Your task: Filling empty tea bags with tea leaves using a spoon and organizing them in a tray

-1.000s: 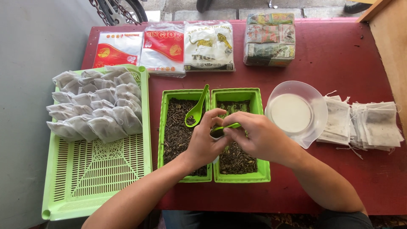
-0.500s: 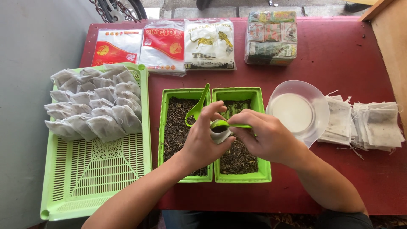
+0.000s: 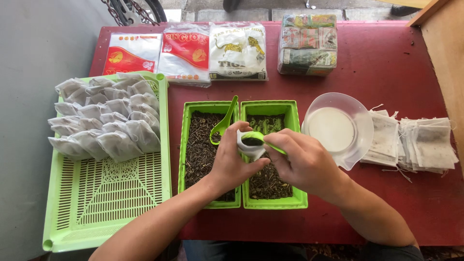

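— What is the left hand (image 3: 232, 162) doing?

— It is curled around a small white filter bag (image 3: 250, 147), fingers pinching its mouth open, held just above the two green tubs in the middle of the red surface (image 3: 386, 72).

— And the right hand (image 3: 304, 162)?

— Its fingers are closed on the handle of a green spoon (image 3: 258, 139). The spoon's bowl sits right at the bag's open mouth and carries a dark load of dried leaf.

— Where do the leaves lie?

— In both tubs. The left tub (image 3: 186, 145) and the right tub (image 3: 296, 145) stand side by side, touching, each filled with dark loose leaf. A second green spoon (image 3: 224, 123) leans in the left tub, its handle resting on the wall between them.

— What is on the left?

— A large green slatted tray (image 3: 106, 193). Its far half holds rows of filled white bags (image 3: 104, 121), packed close together; the near half shows bare slats.

— And to the right?

— A clear plastic bowl (image 3: 360, 121) just beside the right tub, then a stack of flat empty bags (image 3: 420, 142) with strings trailing out.

— Anything along the far edge?

— Three flat plastic packets (image 3: 186, 50) lie in a row, and near them a wrapped block of small packages (image 3: 307, 43).
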